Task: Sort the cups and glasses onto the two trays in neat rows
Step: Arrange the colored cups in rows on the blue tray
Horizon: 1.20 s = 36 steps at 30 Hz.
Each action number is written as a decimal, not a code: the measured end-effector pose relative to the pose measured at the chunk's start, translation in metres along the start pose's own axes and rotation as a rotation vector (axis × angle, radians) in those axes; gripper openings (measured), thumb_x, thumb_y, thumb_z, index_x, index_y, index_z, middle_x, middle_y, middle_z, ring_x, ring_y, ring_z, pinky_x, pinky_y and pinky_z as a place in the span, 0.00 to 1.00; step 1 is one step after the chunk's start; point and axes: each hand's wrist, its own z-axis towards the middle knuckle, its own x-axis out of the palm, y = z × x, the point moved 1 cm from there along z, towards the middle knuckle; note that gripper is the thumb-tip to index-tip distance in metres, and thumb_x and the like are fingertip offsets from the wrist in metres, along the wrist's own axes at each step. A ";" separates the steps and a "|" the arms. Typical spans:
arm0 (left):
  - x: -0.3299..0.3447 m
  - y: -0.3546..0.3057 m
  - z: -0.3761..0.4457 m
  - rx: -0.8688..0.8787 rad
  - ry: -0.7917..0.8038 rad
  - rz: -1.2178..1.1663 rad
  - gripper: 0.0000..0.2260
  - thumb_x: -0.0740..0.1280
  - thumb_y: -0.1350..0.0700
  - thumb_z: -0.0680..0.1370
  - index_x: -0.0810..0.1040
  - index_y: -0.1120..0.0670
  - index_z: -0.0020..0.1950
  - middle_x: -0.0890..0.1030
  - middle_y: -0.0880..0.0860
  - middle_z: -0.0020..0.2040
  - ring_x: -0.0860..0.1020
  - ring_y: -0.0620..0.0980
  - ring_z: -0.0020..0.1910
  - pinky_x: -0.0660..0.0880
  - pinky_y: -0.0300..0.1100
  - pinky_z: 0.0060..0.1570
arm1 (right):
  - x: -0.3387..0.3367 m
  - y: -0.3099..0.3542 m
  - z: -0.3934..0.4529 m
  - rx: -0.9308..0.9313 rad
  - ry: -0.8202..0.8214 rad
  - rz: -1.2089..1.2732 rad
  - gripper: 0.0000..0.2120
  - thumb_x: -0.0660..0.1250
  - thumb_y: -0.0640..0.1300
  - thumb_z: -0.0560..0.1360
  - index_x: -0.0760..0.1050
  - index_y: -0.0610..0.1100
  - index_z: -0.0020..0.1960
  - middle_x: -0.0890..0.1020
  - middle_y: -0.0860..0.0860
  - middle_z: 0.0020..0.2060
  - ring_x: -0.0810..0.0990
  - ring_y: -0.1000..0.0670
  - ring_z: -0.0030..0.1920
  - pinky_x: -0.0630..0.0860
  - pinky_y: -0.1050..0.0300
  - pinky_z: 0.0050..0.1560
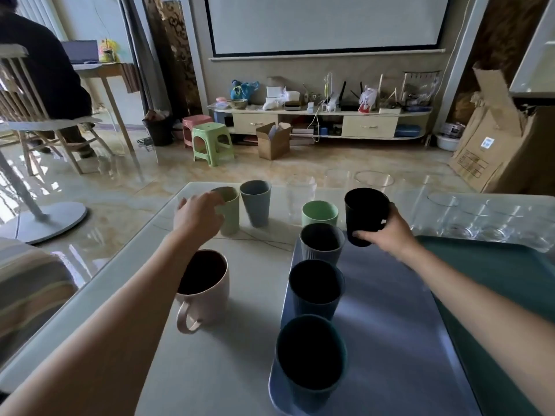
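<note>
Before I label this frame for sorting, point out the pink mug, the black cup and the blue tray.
pink mug (207,291): head view, on its outer wall.
black cup (365,216): head view, on its side wall.
blue tray (387,310): head view, on its bare floor.

The pale glossy stone-look surface (240,340) is seen to be smooth and mirror-bright. A matt finish is noted on the black plastic-looking tumbler (365,216) and the ribbed dark cups (315,288). The clear glasses (468,217) are transparent and shiny. The blue-grey tray (390,325) is smooth, with soft sheen.
</note>
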 end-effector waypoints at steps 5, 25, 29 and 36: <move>0.028 0.003 0.031 0.042 0.010 0.042 0.23 0.65 0.63 0.72 0.74 0.44 0.63 0.80 0.56 0.58 0.76 0.59 0.55 0.68 0.51 0.60 | 0.028 -0.028 0.009 0.037 0.000 0.017 0.39 0.80 0.39 0.62 0.64 0.38 0.67 0.77 0.39 0.60 0.76 0.39 0.60 0.72 0.53 0.53; 0.024 0.003 0.034 0.126 -0.138 0.168 0.06 0.60 0.64 0.75 0.76 0.57 0.43 0.80 0.61 0.47 0.72 0.60 0.52 0.65 0.53 0.55 | -0.006 0.008 -0.032 -0.060 0.071 -0.051 0.61 0.80 0.44 0.63 0.36 0.43 0.77 0.47 0.44 0.77 0.49 0.46 0.77 0.51 0.51 0.76; -0.006 -0.018 0.013 0.173 -0.209 0.101 0.06 0.60 0.58 0.77 0.75 0.56 0.43 0.81 0.59 0.49 0.73 0.59 0.52 0.66 0.52 0.53 | -0.013 0.037 -0.037 -0.151 0.073 -0.156 0.56 0.78 0.44 0.65 0.41 0.44 0.77 0.48 0.44 0.77 0.48 0.44 0.77 0.51 0.46 0.76; -0.028 -0.013 -0.060 0.124 -0.197 0.066 0.08 0.60 0.62 0.75 0.68 0.51 0.38 0.79 0.57 0.43 0.68 0.55 0.40 0.61 0.46 0.46 | 0.021 0.107 -0.037 -0.301 0.125 -0.140 0.43 0.73 0.39 0.70 0.51 0.46 0.76 0.61 0.45 0.75 0.61 0.41 0.73 0.59 0.48 0.72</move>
